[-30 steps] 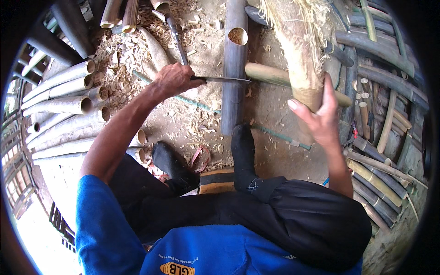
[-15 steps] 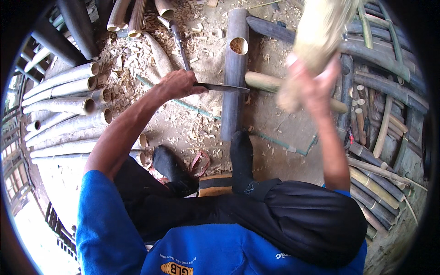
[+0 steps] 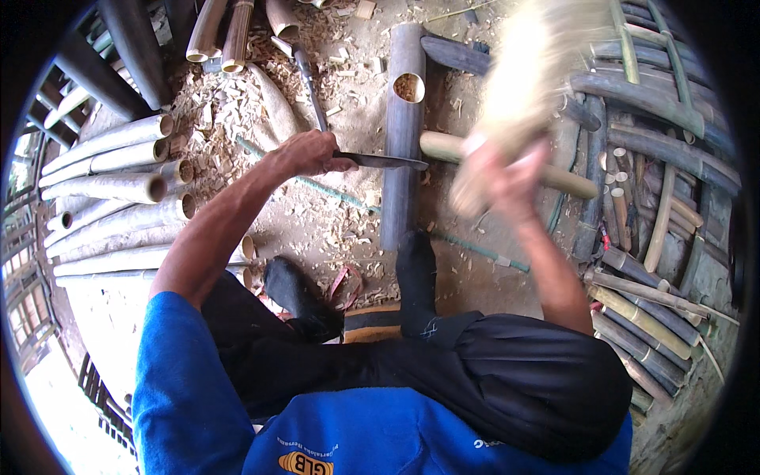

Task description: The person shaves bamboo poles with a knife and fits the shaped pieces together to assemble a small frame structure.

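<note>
My left hand (image 3: 307, 153) is closed around the handle of a long knife (image 3: 384, 161), whose dark blade lies across a thick dark bamboo pole (image 3: 404, 198). Farther up, that pole has a round hole in its upper side with chips inside. On the right my right hand (image 3: 511, 178), smeared by motion, grips the narrow lower end of a thick pale wooden club (image 3: 526, 83). The club is raised to the right of the pole, and its far end is blurred. A lighter bamboo piece (image 3: 574, 183) runs rightward from the pole, partly behind my right hand.
Cut bamboo tubes (image 3: 103, 188) are stacked at the left. Wood chips (image 3: 218, 119) cover the ground beside a second long-handled tool (image 3: 307, 79). My socked foot (image 3: 416, 265) touches the pole's near end. More bamboo pieces (image 3: 645, 336) lie at the right.
My right hand and the club have swung left, closer to the pole. The knife still lies across the pole, with my left hand nearly unmoved.
</note>
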{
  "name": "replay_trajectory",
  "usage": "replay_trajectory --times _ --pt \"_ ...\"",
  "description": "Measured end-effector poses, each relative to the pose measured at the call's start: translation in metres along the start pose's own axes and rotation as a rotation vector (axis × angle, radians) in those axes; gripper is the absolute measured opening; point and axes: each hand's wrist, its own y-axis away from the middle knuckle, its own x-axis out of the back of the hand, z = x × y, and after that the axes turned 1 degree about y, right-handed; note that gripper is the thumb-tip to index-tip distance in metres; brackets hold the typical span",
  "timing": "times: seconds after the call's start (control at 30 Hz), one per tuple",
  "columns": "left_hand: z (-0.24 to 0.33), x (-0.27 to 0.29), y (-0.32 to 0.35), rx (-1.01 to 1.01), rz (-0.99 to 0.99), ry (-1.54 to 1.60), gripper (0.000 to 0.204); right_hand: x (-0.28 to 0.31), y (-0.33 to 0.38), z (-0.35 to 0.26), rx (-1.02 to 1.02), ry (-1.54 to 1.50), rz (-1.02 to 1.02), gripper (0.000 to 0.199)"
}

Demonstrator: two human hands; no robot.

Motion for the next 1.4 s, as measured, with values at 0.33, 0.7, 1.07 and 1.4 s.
replay_trajectory --times 0.33,0.7,1.07,1.4 --pt "-0.021 -0.010 -0.003 0.051 -0.135 0.126 0.054 0.040 -0.036 -0.071 -0.152 -0.138 -0.325 0.057" --pt "-0.019 0.015 -0.007 0.247 -0.591 0.461 0.040 0.004 0.017 -0.013 -0.348 0.184 -0.590 0.086" --pt "0.034 0.006 0.033 -0.183 0.582 -0.364 0.021 0.069 0.112 0.029 -0.701 -0.477 -0.083 0.047" --pt "0.038 -0.067 0.099 -0.018 0.366 -0.096 0.027 0.050 0.094 0.034 -0.698 -0.341 -0.182 0.043"
